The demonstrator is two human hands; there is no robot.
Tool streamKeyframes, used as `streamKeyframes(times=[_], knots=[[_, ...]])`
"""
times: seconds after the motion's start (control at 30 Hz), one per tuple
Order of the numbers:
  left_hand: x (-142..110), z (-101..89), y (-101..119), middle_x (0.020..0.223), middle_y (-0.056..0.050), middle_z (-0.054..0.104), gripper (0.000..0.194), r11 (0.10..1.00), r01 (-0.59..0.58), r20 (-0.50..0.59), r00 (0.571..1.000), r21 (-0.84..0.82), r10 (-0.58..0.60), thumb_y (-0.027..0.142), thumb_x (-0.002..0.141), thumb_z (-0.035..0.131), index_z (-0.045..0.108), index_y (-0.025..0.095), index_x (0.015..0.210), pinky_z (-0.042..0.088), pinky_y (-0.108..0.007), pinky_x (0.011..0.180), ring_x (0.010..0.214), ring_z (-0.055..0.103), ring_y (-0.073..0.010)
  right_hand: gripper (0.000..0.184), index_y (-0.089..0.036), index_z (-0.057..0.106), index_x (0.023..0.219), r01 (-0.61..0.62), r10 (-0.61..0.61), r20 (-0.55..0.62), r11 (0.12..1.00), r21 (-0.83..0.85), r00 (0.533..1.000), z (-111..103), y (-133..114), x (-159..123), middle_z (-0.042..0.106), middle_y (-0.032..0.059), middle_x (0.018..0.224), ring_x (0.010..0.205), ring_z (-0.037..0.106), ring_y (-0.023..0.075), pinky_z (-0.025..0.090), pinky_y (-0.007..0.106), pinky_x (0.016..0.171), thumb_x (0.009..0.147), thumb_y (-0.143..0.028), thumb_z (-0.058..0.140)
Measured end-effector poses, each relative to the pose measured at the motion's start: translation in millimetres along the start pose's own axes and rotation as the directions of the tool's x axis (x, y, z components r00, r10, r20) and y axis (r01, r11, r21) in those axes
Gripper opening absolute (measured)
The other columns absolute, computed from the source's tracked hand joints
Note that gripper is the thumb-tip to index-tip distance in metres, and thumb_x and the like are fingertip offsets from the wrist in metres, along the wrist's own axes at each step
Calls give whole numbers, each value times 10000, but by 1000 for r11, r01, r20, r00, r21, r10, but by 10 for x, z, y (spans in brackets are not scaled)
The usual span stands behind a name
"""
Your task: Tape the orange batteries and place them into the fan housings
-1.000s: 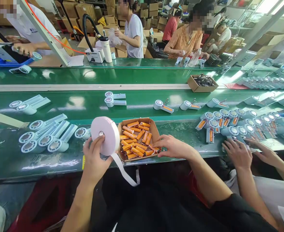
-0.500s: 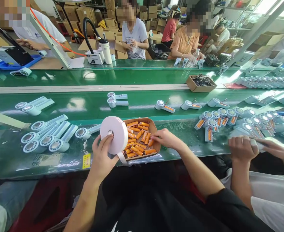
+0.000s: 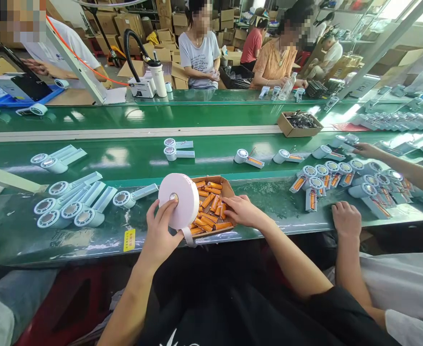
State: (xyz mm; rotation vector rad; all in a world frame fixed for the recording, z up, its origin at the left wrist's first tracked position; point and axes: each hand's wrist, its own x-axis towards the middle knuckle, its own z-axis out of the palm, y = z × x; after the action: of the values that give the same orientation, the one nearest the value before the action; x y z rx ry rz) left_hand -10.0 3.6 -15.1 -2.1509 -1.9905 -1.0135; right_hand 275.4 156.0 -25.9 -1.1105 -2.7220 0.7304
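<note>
My left hand (image 3: 164, 229) grips a large roll of white tape (image 3: 180, 202), tilted on edge, its fingers at the core. A loose strip of tape hangs below the roll, by the thumb. Behind and right of it stands a shallow cardboard box (image 3: 229, 186) of orange-wrapped cylindrical batteries (image 3: 207, 199); the roll hides its left part. My right hand (image 3: 245, 211) reaches over the box's right rim, fingers stretched out and touching batteries. I see no battery lifted in it. Left of the roll lies a pale blue fan-like housing (image 3: 125, 198) with a round head and an open handle.
Several similar housings (image 3: 85, 216) lie at the left, and more with orange batteries (image 3: 310, 185) at the right. Others rest on the green conveyor (image 3: 125, 166). A neighbour's hand (image 3: 346, 218) is on the table edge at right. A carton of dark parts (image 3: 300, 124) stands farther back.
The tape roll and my left hand have shifted slightly right. My right hand's fingers have spread a little over the batteries. Conveyor housings have moved right. The neighbour's right-side arm now reaches across the conveyor.
</note>
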Motion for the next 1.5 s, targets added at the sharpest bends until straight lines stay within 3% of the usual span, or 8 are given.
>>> streamKeyframes(times=[0.1, 0.23, 0.37, 0.77, 0.93, 1.13, 1.37, 1.5], knots=[[7, 4, 41, 1469, -117, 625, 755, 999, -40, -11, 999, 19, 40, 161, 825, 757, 478, 268, 1518, 498, -585, 1171, 1460, 423, -400, 317, -216, 748, 1255, -17, 40, -73, 954, 299, 997, 5, 21, -17, 791, 126, 1250, 1197, 710, 290, 458, 497, 1121, 944, -250, 701], [10, 1, 110, 1364, -109, 687, 694, 988, -124, -51, 990, 87, 129, 104, 807, 743, 559, 261, 1458, 469, -588, 1176, 1447, 422, -407, 306, -251, 764, 1181, 134, 149, -291, 634, 761, 945, -74, -97, -72, 807, 67, 1225, 1087, 753, 235, 584, 410, 1007, 930, -421, 732], [36, 2, 155, 1298, -102, 719, 631, 966, -205, -100, 970, 160, 222, 85, 821, 727, 608, 257, 1416, 436, -583, 1178, 1387, 476, -396, 510, -252, 780, 1229, 201, 282, -349, 444, 873, 893, -238, -325, -156, 826, 60, 1133, 1031, 780, 240, 638, 400, 953, 782, -471, 890], [66, 70, 189, 1333, -97, 723, 622, 937, -243, -79, 960, 250, 270, 78, 851, 684, 658, 251, 1448, 452, -498, 1148, 1423, 396, -377, 465, -243, 832, 1221, 122, 320, -411, 645, 755, 854, -136, -623, -237, 814, 6, 860, 838, 782, 235, 677, 336, 755, 792, -420, 854], [131, 21, 293, 1238, -89, 756, 532, 918, -247, -113, 949, 311, 293, 49, 873, 676, 719, 234, 1370, 460, -439, 1090, 1319, 443, -349, 479, -220, 802, 1275, 99, 265, -363, 671, 735, 894, -111, -630, -256, 767, -16, 782, 703, 732, 180, 636, 288, 669, 842, -421, 826], [137, 47, 495, 1167, -69, 782, 591, 903, -196, -137, 954, 382, 265, 94, 876, 715, 690, 277, 1437, 407, -482, 1072, 1054, 455, -313, 501, -241, 793, 1272, 88, 263, -289, 582, 808, 921, -210, -587, -270, 763, -38, 796, 719, 733, 176, 636, 299, 703, 799, -396, 853], [184, 207, 680, 1102, -56, 774, 583, 875, -111, -195, 954, 471, 226, 105, 879, 716, 701, 321, 1420, 339, -497, 996, 1010, 461, -297, 576, -243, 789, 1198, 343, 595, -396, 207, 916, 699, 83, -627, -48, 837, 32, 954, 826, 753, 210, 645, 358, 784, 668, -416, 935], [279, 163, 589, 1163, -46, 778, 567, 886, -192, -76, 967, 423, 245, 77, 884, 678, 721, 326, 1391, 311, -526, 1058, 1064, 482, -305, 594, -216, 818, 1147, 202, 495, -279, 204, 958, 823, -25, -516, -73, 827, 17, 870, 765, 749, 207, 647, 368, 766, 604, -402, 970]])
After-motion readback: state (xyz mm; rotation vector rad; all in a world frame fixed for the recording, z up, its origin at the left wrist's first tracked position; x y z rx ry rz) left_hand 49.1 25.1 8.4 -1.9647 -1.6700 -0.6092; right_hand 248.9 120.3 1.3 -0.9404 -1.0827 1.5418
